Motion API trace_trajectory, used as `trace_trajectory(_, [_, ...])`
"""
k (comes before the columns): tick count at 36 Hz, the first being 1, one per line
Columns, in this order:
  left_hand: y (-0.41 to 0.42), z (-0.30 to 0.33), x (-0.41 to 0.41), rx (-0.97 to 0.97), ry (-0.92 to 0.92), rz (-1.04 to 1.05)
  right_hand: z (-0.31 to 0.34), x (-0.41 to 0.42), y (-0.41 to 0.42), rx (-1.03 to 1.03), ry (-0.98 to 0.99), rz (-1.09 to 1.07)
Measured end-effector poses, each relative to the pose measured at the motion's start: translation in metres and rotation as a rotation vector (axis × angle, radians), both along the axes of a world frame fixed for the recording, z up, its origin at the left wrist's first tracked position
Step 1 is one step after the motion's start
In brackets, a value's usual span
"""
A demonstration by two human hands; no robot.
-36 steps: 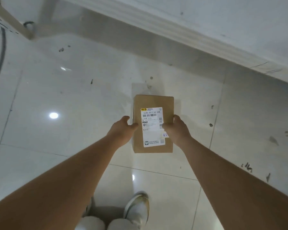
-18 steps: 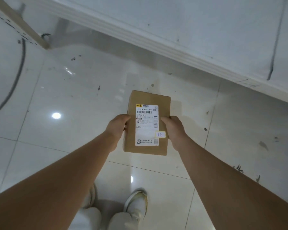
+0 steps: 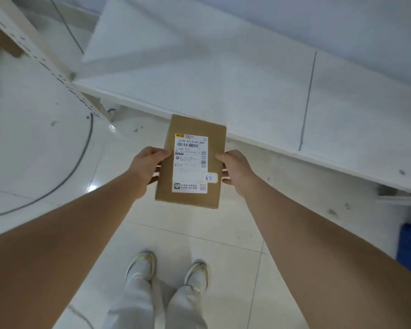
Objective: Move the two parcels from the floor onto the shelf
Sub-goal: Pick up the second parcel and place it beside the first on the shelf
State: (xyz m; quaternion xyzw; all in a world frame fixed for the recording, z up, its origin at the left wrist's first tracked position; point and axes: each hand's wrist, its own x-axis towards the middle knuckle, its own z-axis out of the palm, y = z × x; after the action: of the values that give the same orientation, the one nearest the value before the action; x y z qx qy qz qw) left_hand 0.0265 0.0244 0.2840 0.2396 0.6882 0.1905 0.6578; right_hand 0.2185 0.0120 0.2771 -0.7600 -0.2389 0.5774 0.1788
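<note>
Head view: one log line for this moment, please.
phase: carry | parcel: label up, off floor | left hand + right hand: gripping sides | shelf: ahead

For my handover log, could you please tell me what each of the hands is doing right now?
Left hand: closed on the parcel's left edge.
Right hand: closed on its right edge.

The parcel [image 3: 190, 162] sits between the left hand [image 3: 147, 168] and right hand [image 3: 235, 170], above the floor [image 3: 188, 233]. Its far end reaches over the shelf [image 3: 247, 91] edge. The shoes [image 3: 140, 264] stand below the parcel.
</note>
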Motion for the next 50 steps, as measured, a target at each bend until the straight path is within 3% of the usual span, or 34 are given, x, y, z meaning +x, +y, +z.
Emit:
trace_trajectory(17, [0.019,0.351,0.005,0.321,-0.101,-0.014,0.355,0.011,0.008,0.315,0.009,-0.117])
trace_trajectory(24, [-0.001,0.472,-0.006,0.438,-0.071,-0.113,0.486,0.012,-0.013,0.425,-0.032,0.011])
trace_trajectory(39, [-0.025,0.655,-0.005,0.737,-0.145,-0.212,0.668,0.021,-0.054,0.702,-0.018,-0.018])
trace_trajectory(50, [-0.03,0.725,0.008,0.893,-0.216,-0.36,0.739,0.051,-0.081,0.885,0.048,-0.067])
